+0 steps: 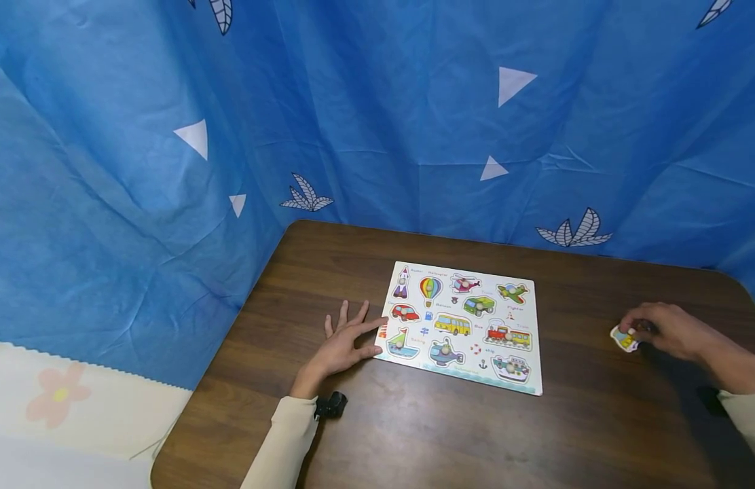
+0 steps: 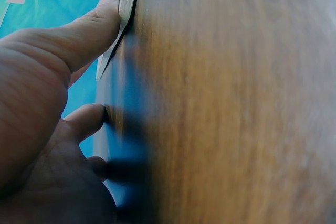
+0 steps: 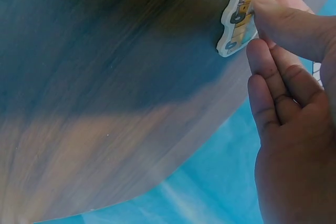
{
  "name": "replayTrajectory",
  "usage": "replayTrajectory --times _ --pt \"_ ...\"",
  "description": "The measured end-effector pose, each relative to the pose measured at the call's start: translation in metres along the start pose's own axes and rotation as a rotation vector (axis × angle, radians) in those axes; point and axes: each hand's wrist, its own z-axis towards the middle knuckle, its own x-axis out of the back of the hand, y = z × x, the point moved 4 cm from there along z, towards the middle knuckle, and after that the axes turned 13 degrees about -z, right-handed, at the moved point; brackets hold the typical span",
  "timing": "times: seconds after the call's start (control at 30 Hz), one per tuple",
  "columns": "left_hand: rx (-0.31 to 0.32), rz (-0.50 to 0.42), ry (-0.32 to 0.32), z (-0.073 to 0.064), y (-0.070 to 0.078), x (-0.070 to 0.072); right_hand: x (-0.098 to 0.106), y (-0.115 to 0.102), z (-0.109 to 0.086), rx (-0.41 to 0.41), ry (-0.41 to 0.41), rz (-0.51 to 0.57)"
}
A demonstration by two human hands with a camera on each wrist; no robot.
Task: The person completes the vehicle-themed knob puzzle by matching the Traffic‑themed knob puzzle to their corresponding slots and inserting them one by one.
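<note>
A white puzzle board (image 1: pixel 469 272) printed with colourful vehicles lies flat on the brown table. My left hand (image 1: pixel 342 348) is at its left edge, fingers spread, with thumb and index finger touching the board. In the left wrist view, the thumb (image 2: pixel 89 30) rests against the board's edge (image 2: pixel 126 3), and the other fingers reach down toward the tabletop. Well to the right of the board, my right hand (image 1: pixel 673 331) pinches a yellow vehicle puzzle piece (image 1: pixel 623 339) between thumb and fingers. Dark wheels and a white border show on this piece (image 3: pixel 241 19) in the right wrist view.
The brown table (image 1: pixel 573 435) has rounded corners and stands against a blue curtain (image 1: pixel 377 122) with white triangles and leaf prints. A cream cloth (image 1: pixel 23 373) with a pink flower lies beyond the table's left edge.
</note>
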Motion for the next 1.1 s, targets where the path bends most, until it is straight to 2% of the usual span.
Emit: replayTrajectory --times 0.37,0.6,0.9,1.1 --pt "-0.004 -0.007 0.006 -0.001 0.002 0.001 0.007 -0.011 0.009 0.019 0.036 -0.07" --pt "0.002 -0.006 0.003 -0.001 0.001 0.0 0.012 -0.025 0.023 -0.006 -0.06 -0.051" --pt "0.002 -0.005 0.009 0.0 0.001 0.0 0.015 -0.05 0.044 -0.018 -0.122 0.002" --pt "0.0 -0.004 0.007 0.0 0.001 0.0 0.02 -0.068 0.055 0.015 -0.066 -0.002"
